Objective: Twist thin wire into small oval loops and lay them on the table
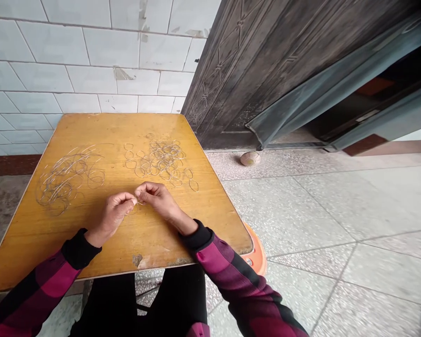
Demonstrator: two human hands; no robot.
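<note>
My left hand (pixel 115 214) and my right hand (pixel 156 198) meet fingertip to fingertip above the table's near middle. Both are closed in a pinch on a thin wire (pixel 131 213), part of which loops just below the fingers; most of it is hidden by them. Beyond my right hand lies a loose heap of small wire rings (pixel 164 157), some twisted into figure-eight shapes. To the left of my left hand spreads a tangle of longer, curved wire pieces (pixel 61 180).
The yellow wooden table (pixel 101 252) has a chipped front edge and stands against a white tiled wall (pixel 101 47). An orange stool (pixel 257 252) juts out at the right. A ball (pixel 250 158) rests on the floor near the dark door (pixel 231 79) and grey-blue curtain (pixel 301 103).
</note>
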